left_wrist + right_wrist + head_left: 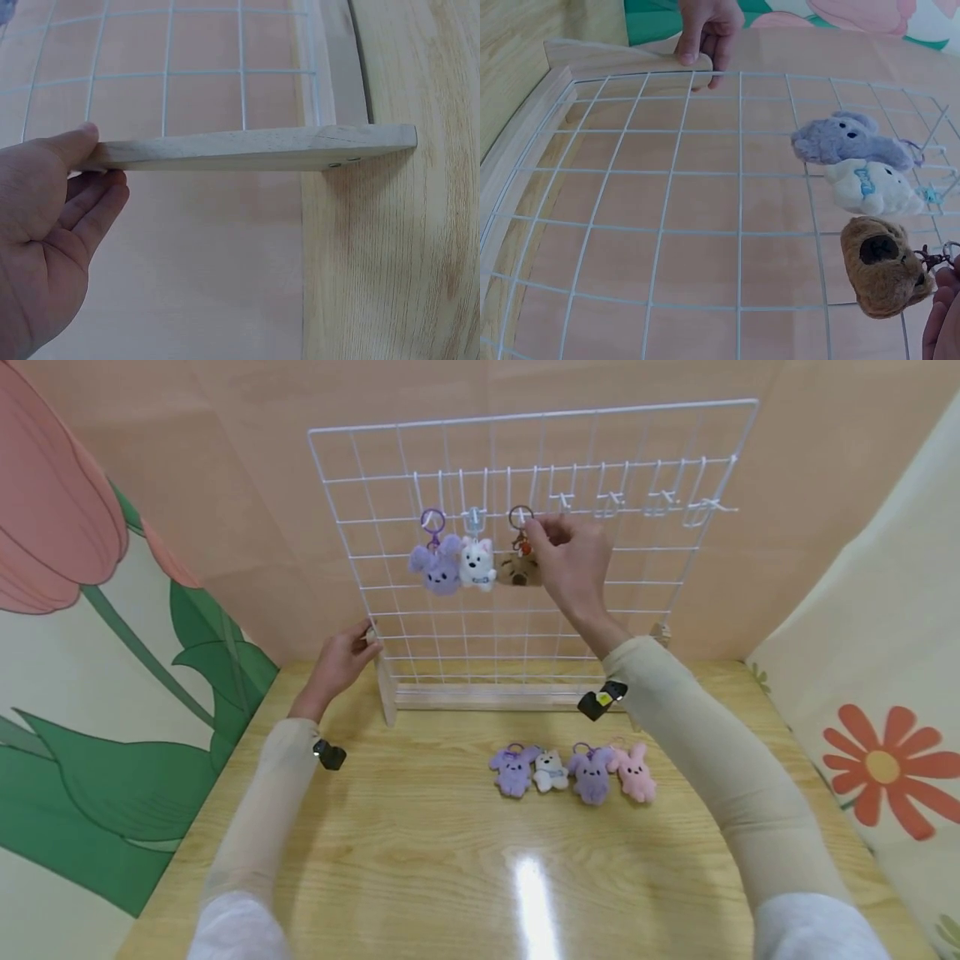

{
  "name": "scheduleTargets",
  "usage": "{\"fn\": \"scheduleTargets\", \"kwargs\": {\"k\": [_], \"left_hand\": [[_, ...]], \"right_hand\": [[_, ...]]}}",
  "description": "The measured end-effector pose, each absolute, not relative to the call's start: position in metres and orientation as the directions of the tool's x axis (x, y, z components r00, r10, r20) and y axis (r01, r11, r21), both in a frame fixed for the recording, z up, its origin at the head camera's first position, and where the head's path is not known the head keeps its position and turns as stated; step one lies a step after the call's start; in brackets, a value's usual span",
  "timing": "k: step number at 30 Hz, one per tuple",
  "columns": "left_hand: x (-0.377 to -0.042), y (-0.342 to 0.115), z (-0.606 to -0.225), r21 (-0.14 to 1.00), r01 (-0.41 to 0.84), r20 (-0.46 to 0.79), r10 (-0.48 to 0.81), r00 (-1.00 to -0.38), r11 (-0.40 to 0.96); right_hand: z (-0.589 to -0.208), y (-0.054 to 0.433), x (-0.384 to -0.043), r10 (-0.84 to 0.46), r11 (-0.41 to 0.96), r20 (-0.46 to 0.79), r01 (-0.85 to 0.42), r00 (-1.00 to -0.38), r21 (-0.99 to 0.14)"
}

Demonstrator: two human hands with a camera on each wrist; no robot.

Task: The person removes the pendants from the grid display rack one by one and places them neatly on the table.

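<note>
A white wire grid rack (457,597) stands on a wooden base. My left hand (343,660) holds the top of its left wooden upright (225,150), thumb on one side and fingers on the other. My right hand (577,560) pinches the brown plush keychain (881,266) near its ring and clasp, in front of a hook. The ring (521,516) appears to be at the hook; the fingers partly cover the clasp. Left of it hang a white dog plush keychain (477,564) and a purple plush keychain (437,567).
Several white hooks (611,497) line the grid to the right of my right hand. On the wooden table (420,860) lie purple plush keychains (514,772), a white one (551,771) and a pink one (636,774) in a row before the rack.
</note>
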State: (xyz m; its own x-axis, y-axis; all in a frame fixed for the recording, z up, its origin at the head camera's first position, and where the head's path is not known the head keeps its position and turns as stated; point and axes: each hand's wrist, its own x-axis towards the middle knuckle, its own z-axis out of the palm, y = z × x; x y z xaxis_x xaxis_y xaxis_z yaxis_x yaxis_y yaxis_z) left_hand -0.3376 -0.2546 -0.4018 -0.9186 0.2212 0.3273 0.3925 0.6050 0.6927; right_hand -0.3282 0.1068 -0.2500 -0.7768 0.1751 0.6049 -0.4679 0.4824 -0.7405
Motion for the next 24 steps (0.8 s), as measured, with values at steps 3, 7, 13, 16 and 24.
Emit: {"fn": "scheduleTargets", "kwargs": {"k": [3, 7, 13, 16, 24], "left_hand": [[-0.338, -0.254, -0.401, 0.694, 0.391, 0.324, 0.223, -0.919, 0.605], [-0.337, -0.253, -0.401, 0.692, 0.394, 0.325, 0.227, -0.918, 0.604], [-0.337, -0.253, -0.4, 0.698, 0.398, 0.338, 0.217, -0.916, 0.595], [-0.336, -0.253, -0.399, 0.693, 0.393, 0.336, 0.211, -0.918, 0.604], [-0.336, -0.252, -0.398, 0.679, 0.39, 0.334, 0.211, -0.918, 0.622]], "right_hand": [[-0.252, 0.108, -0.327, 0.167, 0.473, 0.626, -0.496, -0.761, -0.729], [-0.254, 0.109, -0.324, 0.157, 0.448, 0.633, -0.517, -0.758, -0.73], [-0.253, 0.109, -0.315, 0.145, 0.427, 0.673, -0.568, -0.725, -0.704], [-0.253, 0.109, -0.309, 0.136, 0.422, 0.697, -0.596, -0.704, -0.684], [-0.251, 0.111, -0.292, 0.096, 0.416, 0.724, -0.633, -0.684, -0.653]]}}
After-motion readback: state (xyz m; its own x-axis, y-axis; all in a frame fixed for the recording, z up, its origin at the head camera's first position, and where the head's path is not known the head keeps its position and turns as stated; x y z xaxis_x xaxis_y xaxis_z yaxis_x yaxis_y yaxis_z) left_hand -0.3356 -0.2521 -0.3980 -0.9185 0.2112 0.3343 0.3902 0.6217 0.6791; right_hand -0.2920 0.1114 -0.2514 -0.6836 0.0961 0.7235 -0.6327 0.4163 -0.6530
